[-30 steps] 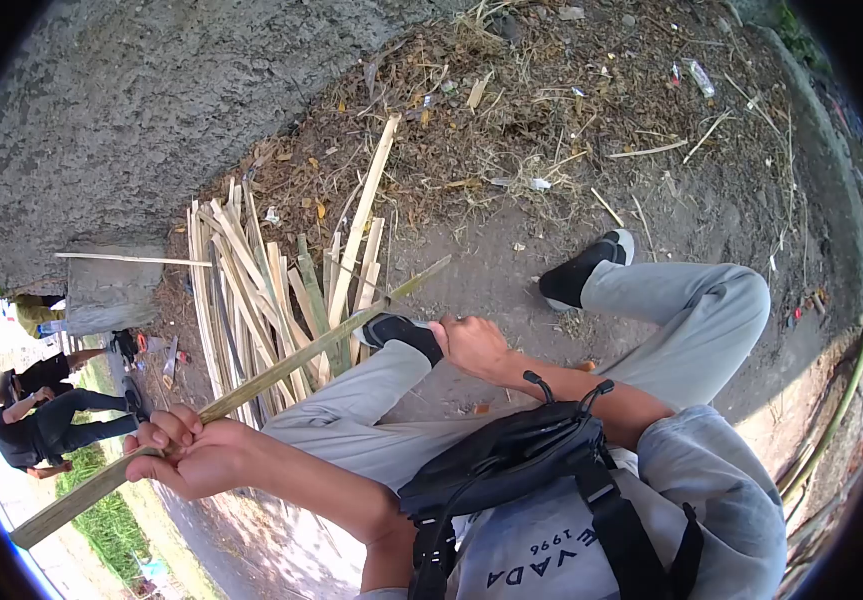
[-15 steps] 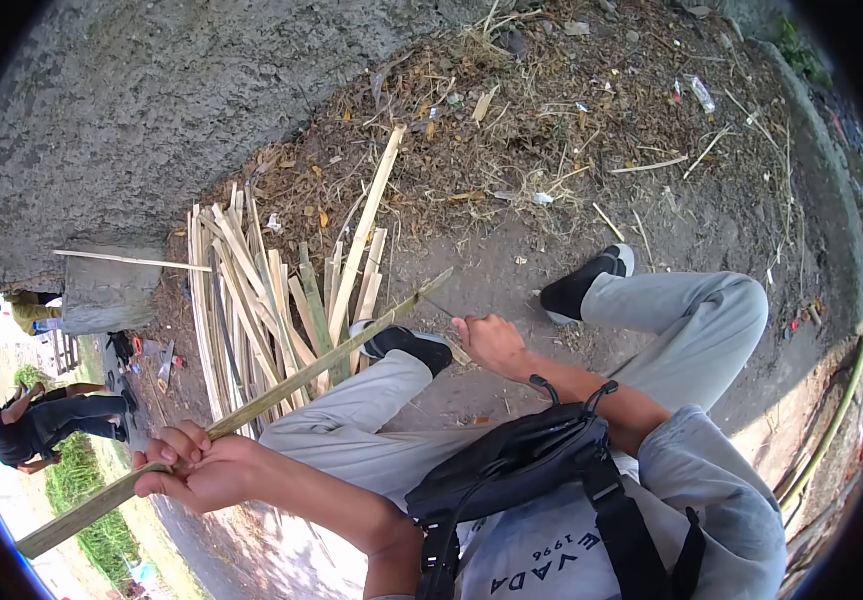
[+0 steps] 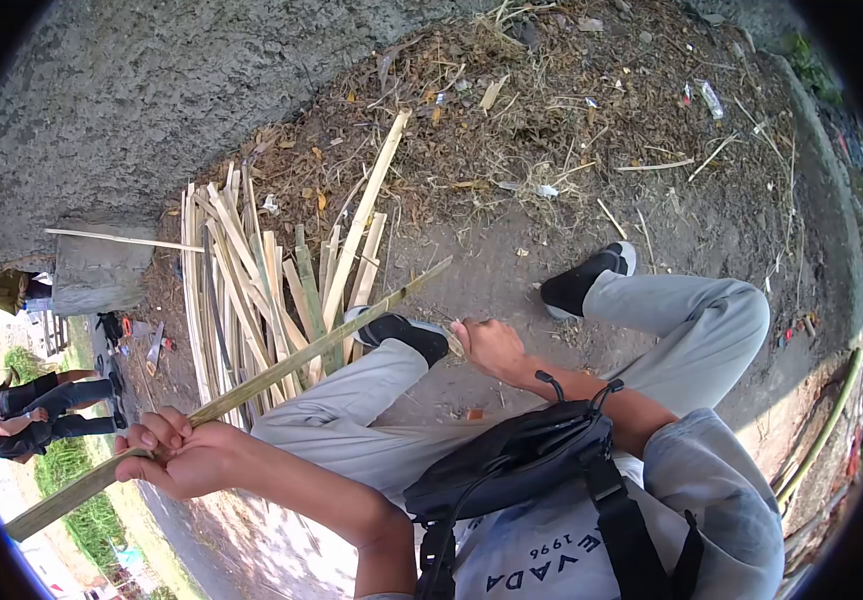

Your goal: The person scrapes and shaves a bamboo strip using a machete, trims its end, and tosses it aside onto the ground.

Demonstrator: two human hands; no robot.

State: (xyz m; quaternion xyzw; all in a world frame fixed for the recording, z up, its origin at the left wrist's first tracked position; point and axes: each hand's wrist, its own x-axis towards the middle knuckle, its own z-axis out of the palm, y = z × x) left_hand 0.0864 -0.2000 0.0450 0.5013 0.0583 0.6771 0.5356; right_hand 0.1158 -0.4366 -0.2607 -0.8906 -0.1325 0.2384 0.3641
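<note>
My left hand (image 3: 186,460) is closed around the lower part of a long bamboo strip (image 3: 301,357). The strip slants up to the right, over my shin, with its far end free just above my right hand (image 3: 493,348). That right hand is curled shut around a knife, whose handle is covered by the fingers; its thin blade is hard to make out now. The strip's tip and the right hand appear apart. Beyond the strip lies a bundle of split bamboo strips (image 3: 241,275), fanned out on the ground beside my shoe (image 3: 401,335).
A rough grey wall (image 3: 151,100) borders the bundle. Dry leaves and litter (image 3: 511,140) cover the dirt. At left, a hand saw (image 3: 155,343) lies on the ground near a person in dark clothes (image 3: 51,410). A black bag (image 3: 511,455) hangs across my chest.
The bamboo strip and my left hand have shifted slightly left. The thin blade seen by the strip at my right hand no longer shows clearly. The person at left has changed posture.
</note>
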